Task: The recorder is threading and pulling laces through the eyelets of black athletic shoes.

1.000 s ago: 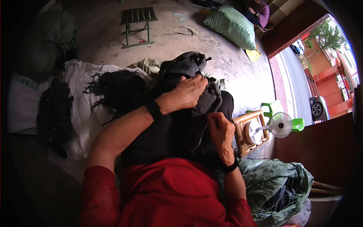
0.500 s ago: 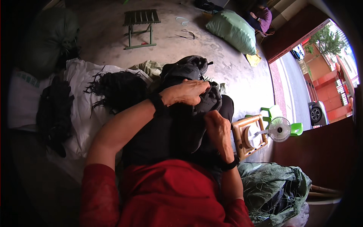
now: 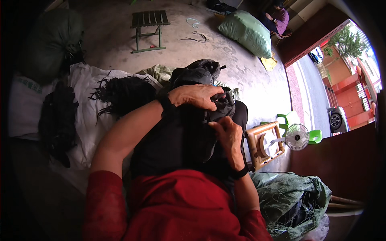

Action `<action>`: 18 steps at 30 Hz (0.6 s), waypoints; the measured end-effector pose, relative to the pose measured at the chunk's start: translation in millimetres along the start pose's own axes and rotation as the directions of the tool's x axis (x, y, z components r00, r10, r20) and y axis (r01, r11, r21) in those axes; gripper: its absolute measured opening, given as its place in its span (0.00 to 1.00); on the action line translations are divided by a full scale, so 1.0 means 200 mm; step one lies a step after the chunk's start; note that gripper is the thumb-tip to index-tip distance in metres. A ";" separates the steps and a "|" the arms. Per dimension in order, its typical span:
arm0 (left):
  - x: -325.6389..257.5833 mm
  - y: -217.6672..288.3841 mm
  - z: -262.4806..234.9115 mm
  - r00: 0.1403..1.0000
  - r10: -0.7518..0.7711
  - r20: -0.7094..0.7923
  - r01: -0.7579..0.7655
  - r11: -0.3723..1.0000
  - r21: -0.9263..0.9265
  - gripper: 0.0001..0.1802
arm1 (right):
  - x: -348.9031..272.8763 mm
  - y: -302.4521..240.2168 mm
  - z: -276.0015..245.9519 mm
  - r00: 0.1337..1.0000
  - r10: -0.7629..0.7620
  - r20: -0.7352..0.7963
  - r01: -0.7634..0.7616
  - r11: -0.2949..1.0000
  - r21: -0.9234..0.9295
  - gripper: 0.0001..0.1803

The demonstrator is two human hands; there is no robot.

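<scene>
A black fabric piece (image 3: 225,107), perhaps part of a bag, lies over my lap; dark clothing blurs its outline. My left hand (image 3: 196,95) is closed on its upper part, fingers bent over the cloth. Just below and to the right, my right hand (image 3: 229,134) pinches the lower edge of the same piece between thumb and fingers. Beyond my left hand rests a dark grey and black bag-like bundle (image 3: 195,74). To the left, a heap of black strips (image 3: 126,94) sits on a white woven sack (image 3: 86,82).
Another black item (image 3: 58,120) lies at far left. Right of my knee are a bamboo stool (image 3: 252,146) and a white fan (image 3: 297,137); a green sack (image 3: 285,201) stands below. A folding stool (image 3: 150,22), a stuffed pale-green sack (image 3: 247,34) and a seated person (image 3: 280,20) are farther off.
My right hand has moved slightly up and left on the black fabric, and its thumb now shows against the edge. My left hand has turned slightly, with its fingers lower.
</scene>
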State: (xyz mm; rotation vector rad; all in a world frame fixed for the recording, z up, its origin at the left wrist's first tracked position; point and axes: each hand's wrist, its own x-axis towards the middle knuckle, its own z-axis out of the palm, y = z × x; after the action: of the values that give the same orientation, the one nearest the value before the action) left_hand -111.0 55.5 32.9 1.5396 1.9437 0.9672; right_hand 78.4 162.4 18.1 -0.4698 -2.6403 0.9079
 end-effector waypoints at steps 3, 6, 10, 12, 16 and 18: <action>0.02 0.06 -0.05 0.990 -0.048 0.132 0.038 0.996 0.077 0.30 | -0.01 -0.09 0.01 0.990 -0.141 -0.027 0.118 0.907 -0.405 0.20; 0.00 0.11 -0.05 0.978 -0.108 0.177 0.102 0.994 0.047 0.29 | -0.01 -0.12 0.02 0.979 -0.203 -0.026 0.169 0.877 -0.450 0.19; -0.01 -0.04 0.06 0.993 0.064 -0.102 -0.080 0.982 -0.170 0.29 | 0.05 -0.08 -0.07 0.937 -0.349 0.019 0.316 0.822 -0.473 0.13; -0.09 -0.02 0.10 0.950 0.195 -0.245 -0.203 0.979 -0.008 0.29 | 0.11 -0.11 -0.17 0.952 -0.293 -0.093 0.238 0.894 -0.380 0.17; -0.28 0.20 0.20 0.816 0.327 -0.477 -0.221 0.938 0.266 0.34 | 0.10 -0.50 -0.64 0.985 -0.147 -0.086 0.160 0.614 0.773 0.22; -0.27 0.26 0.28 0.784 0.342 -0.518 -0.178 0.923 0.340 0.28 | 0.06 -0.64 -0.81 0.887 -0.444 0.127 -0.311 -0.370 0.875 0.20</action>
State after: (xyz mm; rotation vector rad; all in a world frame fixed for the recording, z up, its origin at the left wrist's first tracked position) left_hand -24.3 23.4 34.2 1.8720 2.3909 1.4677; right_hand 104.1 158.2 222.5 0.5448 -0.7942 2.9392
